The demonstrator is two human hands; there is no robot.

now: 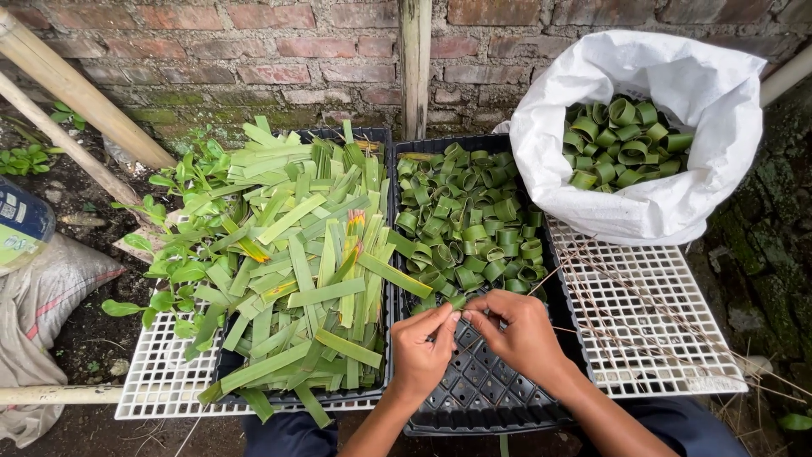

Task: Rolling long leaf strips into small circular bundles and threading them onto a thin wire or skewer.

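Both hands meet over the near end of the right-hand black seedling tray (pixel 507 406), and between them sits a small piece of green leaf strip (pixel 458 301), pinched from either side: the left hand (pixel 420 345) has thumb and forefinger closed on its left end, the right hand (pixel 518 332) has its fingertips closed on the other end, so neither hand is open at all. The piece is mostly hidden by the fingers, so I cannot tell whether it is already curled. Judging by its look it is very light, thin and flexible, a flat ribbon that bends along its length but likely creases or splits along the grain if folded sharply; its surface seems smooth and slightly waxy, so a fingertip pinch near the ends, as here, suits it best. Beyond the hands the same tray holds a heap of rolled leaf rings (pixel 465 224), springy little loops. The left tray (pixel 372 396) is piled with flat cut leaf strips (pixel 296 271), stiff-looking and straight. A white woven sack (pixel 643 203) at the upper right holds more rings. Everything rests on a white plastic grid (pixel 643 296) with thin dry sticks (pixel 617 296) lying across it
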